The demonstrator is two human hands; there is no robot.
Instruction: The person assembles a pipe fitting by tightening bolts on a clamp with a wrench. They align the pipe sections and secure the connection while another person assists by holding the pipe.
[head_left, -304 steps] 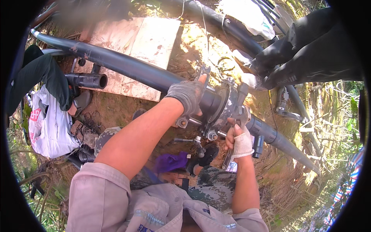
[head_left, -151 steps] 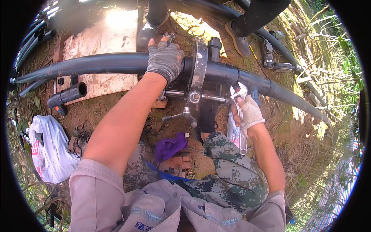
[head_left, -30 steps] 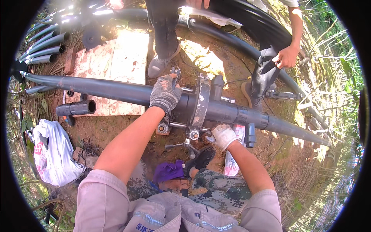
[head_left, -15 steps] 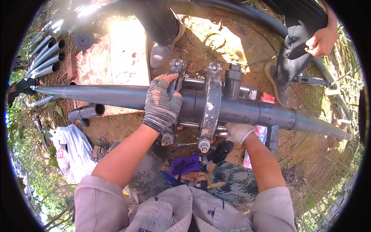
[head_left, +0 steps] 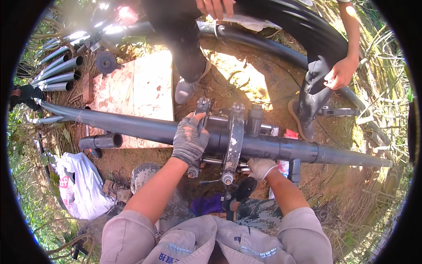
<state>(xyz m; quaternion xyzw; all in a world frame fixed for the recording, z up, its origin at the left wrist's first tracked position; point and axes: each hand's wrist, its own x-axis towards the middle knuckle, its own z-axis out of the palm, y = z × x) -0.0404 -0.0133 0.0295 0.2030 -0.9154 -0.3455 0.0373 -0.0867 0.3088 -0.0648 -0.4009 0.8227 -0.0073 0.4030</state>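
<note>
A long black plastic pipe point(head_left: 127, 124) crosses in front of me, held in a metal clamp frame with two ring clamps. My left hand point(head_left: 190, 140), in a worn grey striped glove, is closed over the left ring clamp point(head_left: 203, 108) and lies against the pipe. The right ring clamp point(head_left: 234, 143), dark with chipped paint, stands round the pipe beside a black tee fitting point(head_left: 254, 121) whose branch points away from me. Below the pipe, my right hand point(head_left: 261, 169), in a pale glove, is closed at the end of a metal rod point(head_left: 243, 166); its fingertips are partly hidden.
A person in dark trousers stands across the pipe, one hand point(head_left: 342, 74) hanging at the right. A board point(head_left: 151, 83) lies at the far left, near several pipes point(head_left: 59, 68). A short black fitting point(head_left: 101, 141) and a white bag point(head_left: 83, 187) are nearer. A dark-gloved hand point(head_left: 28, 96) is at the pipe's left end.
The view has shifted, so the pipe and frame appear lower. The other person's second hand has come into view at the top. Both my hands keep their hold.
</note>
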